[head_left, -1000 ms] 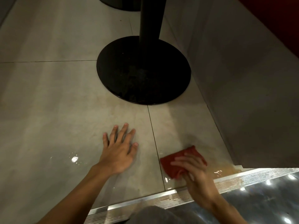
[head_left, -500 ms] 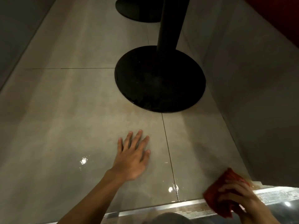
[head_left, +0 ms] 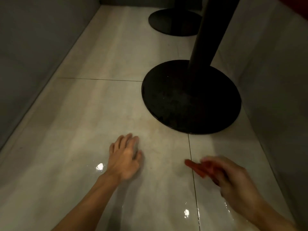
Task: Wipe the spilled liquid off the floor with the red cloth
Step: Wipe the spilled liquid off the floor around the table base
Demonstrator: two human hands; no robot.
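Observation:
My right hand [head_left: 233,179] is blurred with motion and holds the red cloth [head_left: 197,169], whose end sticks out to the left over the tile joint. My left hand [head_left: 125,160] rests on the pale floor tile [head_left: 83,130], fingers slightly curled and holding nothing. A wet sheen of liquid [head_left: 186,212] glints on the floor near the joint, below the cloth. Another shiny spot [head_left: 99,166] lies just left of my left wrist.
A black round table base [head_left: 191,97] with its dark post [head_left: 210,30] stands right ahead of my hands. A second black base [head_left: 173,22] sits farther back. Grey walls [head_left: 33,55] close in on the left and right [head_left: 275,80].
My right hand has swept the cloth from the lower right corner by the metal strip up and left to the tile joint. The view has shifted forward; my left hand's fingers have curled a little.

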